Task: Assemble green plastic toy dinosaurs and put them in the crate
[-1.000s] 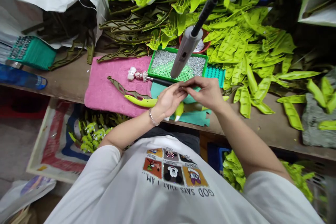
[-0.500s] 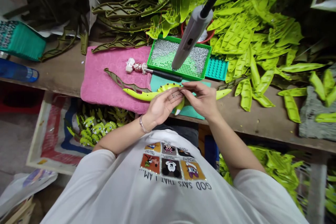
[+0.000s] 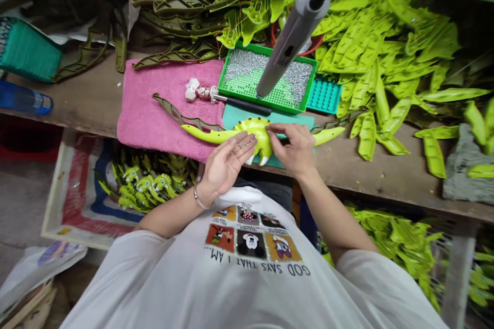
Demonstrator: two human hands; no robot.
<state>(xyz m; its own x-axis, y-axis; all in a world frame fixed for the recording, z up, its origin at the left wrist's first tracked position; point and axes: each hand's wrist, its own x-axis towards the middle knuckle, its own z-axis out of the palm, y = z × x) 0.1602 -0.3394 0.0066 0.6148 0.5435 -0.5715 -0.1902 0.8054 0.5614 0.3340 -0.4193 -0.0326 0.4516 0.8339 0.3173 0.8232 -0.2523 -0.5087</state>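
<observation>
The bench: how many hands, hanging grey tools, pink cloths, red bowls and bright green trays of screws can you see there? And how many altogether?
Hands: 2, the left hand and the right hand
Grey tool: 1
Pink cloth: 1
Red bowl: 1
Bright green tray: 1
Total: 6

White shirt (image 3: 162,288), lettering (image 3: 260,263) upside down: "GOD SAYS THAT I AM..."; "PRECIOUS" above 1 panel (image 3: 219,237); other captions illegible.

Toy (image 3: 263,140) lies partly on mat (image 3: 232,117), before tray (image 3: 250,86) holding small hardware (image 3: 244,64). Cloth (image 3: 141,113) left of tray, parts pile (image 3: 358,43) right.
</observation>
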